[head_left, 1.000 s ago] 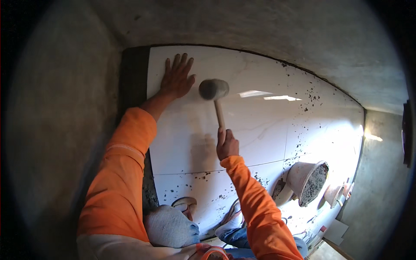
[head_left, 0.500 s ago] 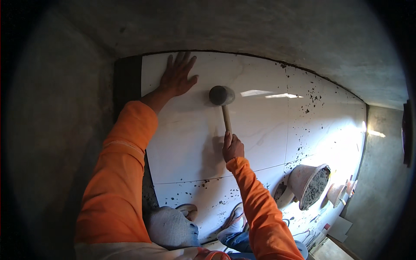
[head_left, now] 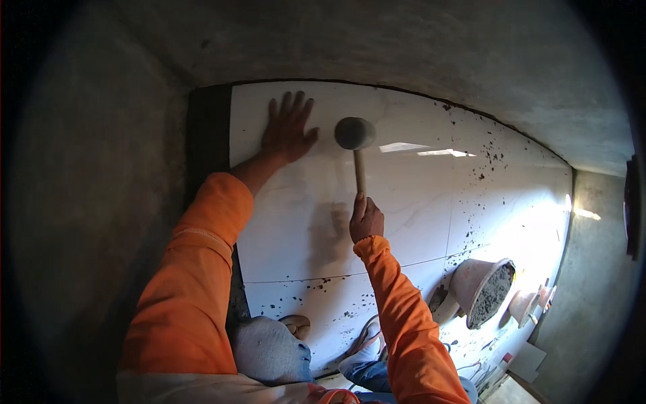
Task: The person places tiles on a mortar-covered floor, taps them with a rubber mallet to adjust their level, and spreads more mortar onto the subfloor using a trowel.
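Right hand [head_left: 365, 219] clenched round wooden handle of rubber mallet [head_left: 354, 135]; mallet head at 12 o'clock from fist, over white tile [head_left: 404, 195]. Left hand [head_left: 288, 128] spread flat on tile, at 9 o'clock, just beside mallet head. Mortar bucket [head_left: 481, 289] at 4 o'clock, well apart.

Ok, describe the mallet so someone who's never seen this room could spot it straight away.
Start at the big white tile on the floor. Near its far edge, the left hand lies flat; just right of it, the right hand grips a pale wooden handle. The mallet is the only tool there, with a dark rounded head.
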Available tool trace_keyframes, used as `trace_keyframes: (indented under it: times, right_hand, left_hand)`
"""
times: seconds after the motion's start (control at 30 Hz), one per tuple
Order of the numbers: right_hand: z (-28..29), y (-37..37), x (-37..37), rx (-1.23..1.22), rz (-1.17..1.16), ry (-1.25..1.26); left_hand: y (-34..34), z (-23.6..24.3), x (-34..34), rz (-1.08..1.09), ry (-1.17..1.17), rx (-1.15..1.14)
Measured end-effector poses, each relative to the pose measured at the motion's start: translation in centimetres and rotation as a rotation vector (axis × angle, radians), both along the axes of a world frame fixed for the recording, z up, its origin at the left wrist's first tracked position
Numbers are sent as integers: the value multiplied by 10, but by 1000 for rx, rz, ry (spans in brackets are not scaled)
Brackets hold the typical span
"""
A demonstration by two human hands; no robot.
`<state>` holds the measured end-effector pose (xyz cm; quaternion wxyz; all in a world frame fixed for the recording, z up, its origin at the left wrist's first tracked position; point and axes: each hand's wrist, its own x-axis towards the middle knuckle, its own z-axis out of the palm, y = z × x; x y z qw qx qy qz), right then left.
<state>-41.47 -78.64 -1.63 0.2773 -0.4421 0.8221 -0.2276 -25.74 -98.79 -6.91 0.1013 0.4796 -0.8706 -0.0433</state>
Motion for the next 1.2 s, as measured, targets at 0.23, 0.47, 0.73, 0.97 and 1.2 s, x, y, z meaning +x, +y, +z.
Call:
trace_keyframes:
  times: [0.23, 0.47, 0.73, 0.97, 1.2]
  right_hand:
    - [-12, 6, -12, 99, -58, -1]
    - [-12, 8, -28, -58, -111, -66]
    - [-17, 0, -2, -35, 24, -180]
    - [-14, -13, 35, -116, 182, -112]
    - [-25, 17, -8, -208, 126, -55]
  left_hand:
    - [59, 16, -4, -30, -62, 144]
    - [109, 18, -8, -61, -69, 184]
    - [196, 28, -6, -231, 127, 307]
    - [192, 41, -3, -73, 131, 385]
    - [183, 21, 26, 275, 218, 223]
